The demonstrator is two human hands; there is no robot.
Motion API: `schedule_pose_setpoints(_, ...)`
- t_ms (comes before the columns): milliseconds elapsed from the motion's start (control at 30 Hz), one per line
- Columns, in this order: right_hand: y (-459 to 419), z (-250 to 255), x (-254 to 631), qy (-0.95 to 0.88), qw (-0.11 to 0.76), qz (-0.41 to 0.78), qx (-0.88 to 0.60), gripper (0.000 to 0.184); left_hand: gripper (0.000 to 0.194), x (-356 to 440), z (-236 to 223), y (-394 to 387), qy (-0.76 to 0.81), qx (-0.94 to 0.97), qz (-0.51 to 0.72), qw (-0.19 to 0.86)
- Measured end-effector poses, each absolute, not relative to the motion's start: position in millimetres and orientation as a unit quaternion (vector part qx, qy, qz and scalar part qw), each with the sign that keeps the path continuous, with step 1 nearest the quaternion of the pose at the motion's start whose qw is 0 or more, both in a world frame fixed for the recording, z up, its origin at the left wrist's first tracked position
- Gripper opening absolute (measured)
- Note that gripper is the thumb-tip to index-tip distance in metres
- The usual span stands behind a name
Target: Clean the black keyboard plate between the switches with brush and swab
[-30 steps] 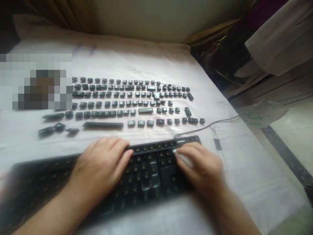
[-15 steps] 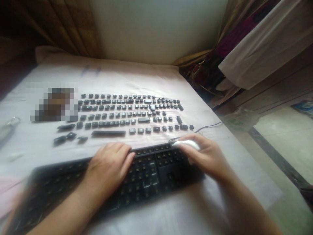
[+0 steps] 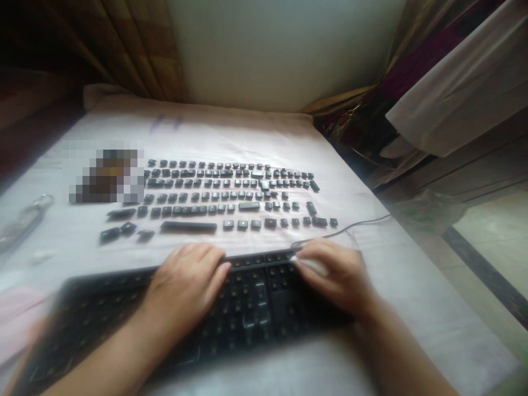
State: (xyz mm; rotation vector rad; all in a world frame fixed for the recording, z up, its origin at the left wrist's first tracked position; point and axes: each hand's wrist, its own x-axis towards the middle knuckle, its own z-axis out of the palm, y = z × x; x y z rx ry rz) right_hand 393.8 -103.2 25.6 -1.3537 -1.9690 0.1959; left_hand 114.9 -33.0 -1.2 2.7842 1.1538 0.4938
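A black keyboard base [image 3: 289, 308] with its keycaps off lies slanted in front of me, bare switches showing. My left hand [image 3: 187, 278] grips its far edge near the middle, fingers curled over and thumb on top. In my right hand [image 3: 336, 275] is a white rounded object [image 3: 315, 265] with a narrow tip, held against the upper right part of the base; its exact kind is unclear. Beyond the base, loose black keycaps [image 3: 249, 207] lie in rows on the white cloth, with the long space bar [image 3: 188, 226] in the nearest row.
A cable [image 3: 358, 223] runs from the keyboard's back edge off to the right. At the left lie a blurred slim object with a metal loop [image 3: 27, 220] and pink cloth [image 3: 20, 316]. A pixelated patch hides something beside the keycaps. White fabric [image 3: 445, 104] hangs at right.
My right hand lifted slightly with the white object, then came back down to the keyboard's upper right. The left hand keeps its grip on the edge. The camera view has shifted.
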Motion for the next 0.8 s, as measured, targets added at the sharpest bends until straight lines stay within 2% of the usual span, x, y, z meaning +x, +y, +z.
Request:
schedule_pose_setpoints(567, -106.6, 13.3, 387.1, -0.822, 0.267, 0.040, -0.501, 0.012, 0.026, 114.8, 2.3, -32.5, 0.375, 0.914, 0.148, 0.036)
schedule_pose_setpoints(800, -107.1, 14.2, 385.6, -0.829, 0.255, 0.053, -0.495, 0.012, 0.026, 115.6, 3.6, -32.8, 0.373, 0.916, 0.147, 0.034)
